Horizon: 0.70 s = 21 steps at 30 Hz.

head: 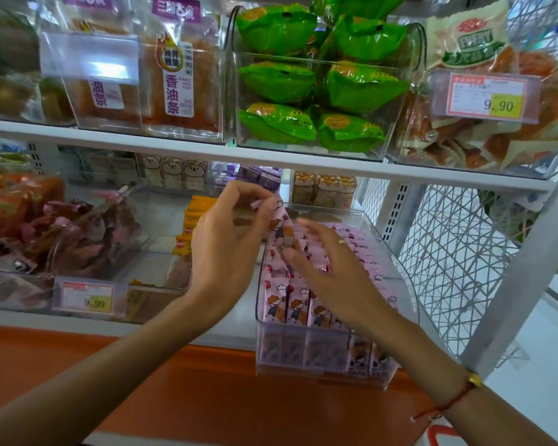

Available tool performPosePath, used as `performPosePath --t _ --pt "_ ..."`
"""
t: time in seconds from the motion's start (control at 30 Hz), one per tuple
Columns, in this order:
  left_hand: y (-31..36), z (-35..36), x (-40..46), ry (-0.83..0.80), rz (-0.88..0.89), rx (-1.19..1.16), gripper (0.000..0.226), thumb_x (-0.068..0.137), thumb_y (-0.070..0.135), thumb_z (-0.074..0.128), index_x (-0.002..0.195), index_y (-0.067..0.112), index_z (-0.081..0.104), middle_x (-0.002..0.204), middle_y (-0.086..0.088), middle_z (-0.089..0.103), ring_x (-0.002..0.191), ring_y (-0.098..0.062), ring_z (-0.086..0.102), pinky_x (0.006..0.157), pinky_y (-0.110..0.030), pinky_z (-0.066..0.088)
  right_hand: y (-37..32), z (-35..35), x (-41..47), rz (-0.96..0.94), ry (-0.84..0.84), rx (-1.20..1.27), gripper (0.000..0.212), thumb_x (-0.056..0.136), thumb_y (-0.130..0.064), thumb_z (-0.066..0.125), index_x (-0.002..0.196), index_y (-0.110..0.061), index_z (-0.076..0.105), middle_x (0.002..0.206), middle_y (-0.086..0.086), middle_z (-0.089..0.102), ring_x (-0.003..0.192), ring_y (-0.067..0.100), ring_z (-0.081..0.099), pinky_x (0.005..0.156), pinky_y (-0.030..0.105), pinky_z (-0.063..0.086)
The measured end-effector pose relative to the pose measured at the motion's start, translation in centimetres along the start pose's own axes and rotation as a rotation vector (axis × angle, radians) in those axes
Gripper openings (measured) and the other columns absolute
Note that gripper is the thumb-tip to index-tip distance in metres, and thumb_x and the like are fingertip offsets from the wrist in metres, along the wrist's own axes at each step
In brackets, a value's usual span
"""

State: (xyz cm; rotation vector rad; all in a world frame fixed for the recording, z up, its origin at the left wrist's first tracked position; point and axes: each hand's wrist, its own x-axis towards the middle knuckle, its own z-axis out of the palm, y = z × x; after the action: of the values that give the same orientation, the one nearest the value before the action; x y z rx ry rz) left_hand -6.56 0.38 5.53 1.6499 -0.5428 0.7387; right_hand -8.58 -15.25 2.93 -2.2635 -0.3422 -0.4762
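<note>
L hand (226, 239): thumb + forefinger pinching top edge of one pink packet (279, 226), other fingers loosely curled. Packet hangs roughly upright, slight tilt, lifted above the rest, over rear-left part of the clear bin (409, 284).

R hand (329, 262): fingers straight, slightly spread, palm down, gripping nothing. Sits over the packet rows (290, 304) in the bin. Fingertips are right at the lower end of the lifted packet; can't tell if touching. Red string bracelet (458, 397) on R wrist.

Bin stands on the lower shelf (207, 329), front end overhanging the shelf edge. Same pink packets inside, upright in tight rows, approx full.

Around:
- orange packets (190, 226) in the bin just left, behind L hand
- price tag (87, 299) reading 9.90, further left on the lower shelf
- green packets (303, 82) in a clear bin on the upper shelf, directly above
- white wire mesh panel (448, 252) closing the shelf's R side
</note>
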Motion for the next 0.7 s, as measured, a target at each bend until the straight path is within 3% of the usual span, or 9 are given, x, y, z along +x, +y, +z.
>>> performPosePath --t 0.07,0.13,0.23,0.3,0.37,0.5,0.6,0.7 --pt "0.8 0.0 -0.4 0.009 0.012 -0.082 0.008 0.089 0.026 0.063 0.091 0.033 0.058 0.085 0.018 0.066 0.08 -0.002 0.066 0.068 -0.016 0.054 -1.4 0.3 -0.1 -0.08 0.029 0.082 0.044 0.085 -0.06 0.047 0.126 -0.046 0.041 0.118 -0.025 0.048 0.103 -0.021 0.042 0.075 -0.002 0.035" --pt "1.0 0.0 -0.7 -0.009 0.003 -0.137 0.011 0.089 0.024 0.063 0.099 0.026 0.062 0.09 0.018 0.068 0.086 0.0 0.067 0.071 -0.013 0.052 -2.1 0.6 -0.1 -0.13 0.074 0.12 0.03 0.088 -0.047 0.054 0.117 -0.044 0.044 0.107 -0.025 0.054 0.095 -0.023 0.047 0.076 -0.005 0.035" --pt "0.3 -0.6 -1.0 -0.044 -0.049 -0.126 0.024 0.093 0.023 0.058 0.117 0.027 0.057 0.108 0.023 0.064 0.101 0.008 0.06 0.074 -0.006 0.047 -2.1 0.2 0.3 0.02 0.139 0.319 0.032 0.086 -0.038 0.061 0.115 -0.031 0.051 0.107 -0.013 0.063 0.095 -0.004 0.061 0.083 0.017 0.053" --pt "-0.6 -1.1 -1.3 -0.07 -0.1 -0.073 0.025 0.095 0.02 0.056 0.118 0.029 0.056 0.106 0.026 0.061 0.1 0.014 0.056 0.073 -0.003 0.044 -1.3 -0.6 0.7 0.227 0.166 0.535 0.037 0.084 -0.037 0.063 0.117 -0.022 0.054 0.109 -0.004 0.068 0.098 0.01 0.067 0.088 0.038 0.055" --pt "-1.4 -1.3 -1.5 -0.131 -0.134 0.013 0.025 0.093 0.018 0.058 0.116 0.029 0.057 0.103 0.023 0.06 0.098 0.012 0.056 0.077 -0.008 0.047 -0.7 -1.0 0.8 0.353 0.176 0.669 0.039 0.085 -0.031 0.065 0.12 -0.016 0.055 0.106 0.002 0.071 0.096 0.017 0.069 0.089 0.044 0.054" --pt "-1.7 -0.7 -2.6 -0.323 -0.09 0.166 0.046 0.079 0.03 0.071 0.121 0.031 0.052 0.114 0.02 0.055 0.107 0.004 0.051 0.09 -0.021 0.046 -0.6 -0.2 0.4 0.366 0.129 0.712 0.046 0.075 -0.036 0.068 0.115 -0.014 0.059 0.1 0.004 0.073 0.094 0.017 0.07 0.083 0.034 0.056" --pt "-1.7 -0.4 -3.2 -0.316 0.007 0.268 0.05 0.074 0.036 0.076 0.117 0.039 0.051 0.108 0.025 0.053 0.101 0.004 0.052 0.082 -0.02 0.046 -0.9 0.3 0.2 0.324 0.095 0.724 0.045 0.078 -0.036 0.067 0.116 -0.014 0.057 0.098 0.001 0.074 0.09 0.012 0.071 0.076 0.025 0.057" --pt "-1.7 -0.3 -3.1 -0.288 0.015 0.265 0.045 0.08 0.034 0.072 0.119 0.042 0.051 0.106 0.025 0.056 0.096 0.006 0.056 0.078 -0.021 0.051 -1.1 0.3 0.3 0.288 0.048 0.799 0.03 0.086 -0.028 0.06 0.113 -0.015 0.057 0.103 -0.002 0.071 0.096 0.01 0.068 0.086 0.028 0.054"
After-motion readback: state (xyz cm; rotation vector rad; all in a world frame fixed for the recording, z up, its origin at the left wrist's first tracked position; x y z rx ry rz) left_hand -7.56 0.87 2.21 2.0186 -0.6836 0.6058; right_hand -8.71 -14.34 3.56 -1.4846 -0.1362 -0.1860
